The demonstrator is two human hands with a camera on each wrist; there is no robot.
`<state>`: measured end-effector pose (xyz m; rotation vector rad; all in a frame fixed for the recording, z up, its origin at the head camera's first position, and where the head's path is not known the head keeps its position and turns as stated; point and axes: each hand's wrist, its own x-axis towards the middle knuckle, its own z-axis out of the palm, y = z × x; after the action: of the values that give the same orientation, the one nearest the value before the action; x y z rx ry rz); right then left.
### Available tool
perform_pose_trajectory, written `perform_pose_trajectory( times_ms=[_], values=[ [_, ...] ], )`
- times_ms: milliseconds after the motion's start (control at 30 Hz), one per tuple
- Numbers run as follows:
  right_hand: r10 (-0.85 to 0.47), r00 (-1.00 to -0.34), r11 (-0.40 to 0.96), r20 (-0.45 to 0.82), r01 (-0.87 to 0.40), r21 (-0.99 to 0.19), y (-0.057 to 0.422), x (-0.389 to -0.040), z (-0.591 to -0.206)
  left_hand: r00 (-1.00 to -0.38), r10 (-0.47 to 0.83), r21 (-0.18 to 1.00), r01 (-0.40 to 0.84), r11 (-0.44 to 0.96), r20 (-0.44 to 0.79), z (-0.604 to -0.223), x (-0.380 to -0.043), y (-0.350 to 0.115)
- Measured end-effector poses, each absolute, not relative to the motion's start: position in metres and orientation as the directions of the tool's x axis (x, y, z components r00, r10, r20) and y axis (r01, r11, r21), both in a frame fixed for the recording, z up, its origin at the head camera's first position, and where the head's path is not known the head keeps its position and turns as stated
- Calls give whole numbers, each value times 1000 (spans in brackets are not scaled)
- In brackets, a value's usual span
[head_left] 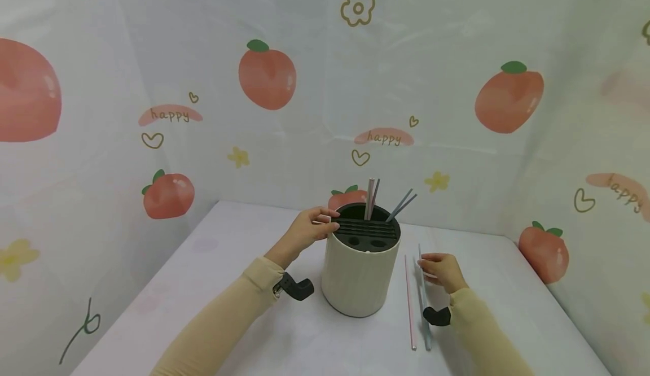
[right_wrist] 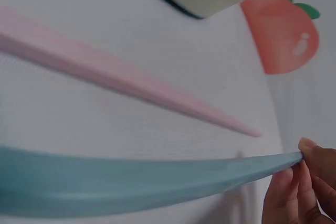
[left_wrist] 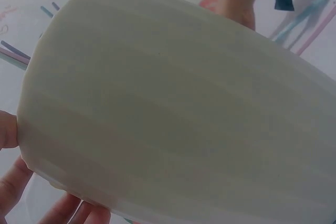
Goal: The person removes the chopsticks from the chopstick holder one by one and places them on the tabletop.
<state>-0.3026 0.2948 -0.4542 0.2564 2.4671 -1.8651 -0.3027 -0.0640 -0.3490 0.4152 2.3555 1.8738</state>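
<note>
A cream ribbed utensil holder [head_left: 358, 280] with a black slotted insert [head_left: 365, 229] stands upright on the table. My left hand [head_left: 307, 229] holds its upper left rim between thumb and fingers; the holder's wall fills most of the left wrist view. To the right of the holder, my right hand [head_left: 442, 271] pinches the far end of a blue chopstick [right_wrist: 157, 182], raised off the table at that end. A pink chopstick [head_left: 410, 302] lies on the table between the holder and the blue one. Pink and dark chopsticks [head_left: 369, 200] and blue chopsticks [head_left: 401, 205] lean in the holder's back opening.
The white table [head_left: 244, 229] has a back edge against a hanging cloth [head_left: 315, 156] printed with peaches. Another cloth wall stands at each side. Dark wrist cameras [head_left: 297, 287] are strapped to both wrists, the right one close to the blue chopstick.
</note>
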Motion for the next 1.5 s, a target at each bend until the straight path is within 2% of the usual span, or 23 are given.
perform_pose_trajectory(
  times_ms=[233, 533, 900, 1000, 1100, 1300, 1500],
  values=[
    [150, -977, 329, -150, 193, -924, 291, -304, -472, -959, 271, 965, 145, 217, 83, -349, -302, -63],
    [190, -970, 409, -151, 217, -886, 286, -309, -477, -959, 273, 966, 142, 214, 81, -348, -302, -64],
    [190, -967, 425, -168, 235, -874, 287, -310, -473, -956, 280, 966, 147, 215, 83, -349, -302, -65],
    [147, -976, 367, -163, 207, -907, 289, -308, -460, -955, 282, 964, 154, 215, 90, -349, -303, -65],
    [92, -989, 238, -113, 132, -962, 291, -305, -437, -954, 283, 964, 160, 213, 96, -349, -303, -65],
    [1, -991, -10, 131, -131, -991, 282, -300, -379, -959, 272, 964, 147, 220, 85, -348, -302, -64],
    [-55, -928, -202, 369, -351, -914, 261, -293, -342, -961, 266, 966, 135, 222, 73, -348, -301, -63]
  ],
)
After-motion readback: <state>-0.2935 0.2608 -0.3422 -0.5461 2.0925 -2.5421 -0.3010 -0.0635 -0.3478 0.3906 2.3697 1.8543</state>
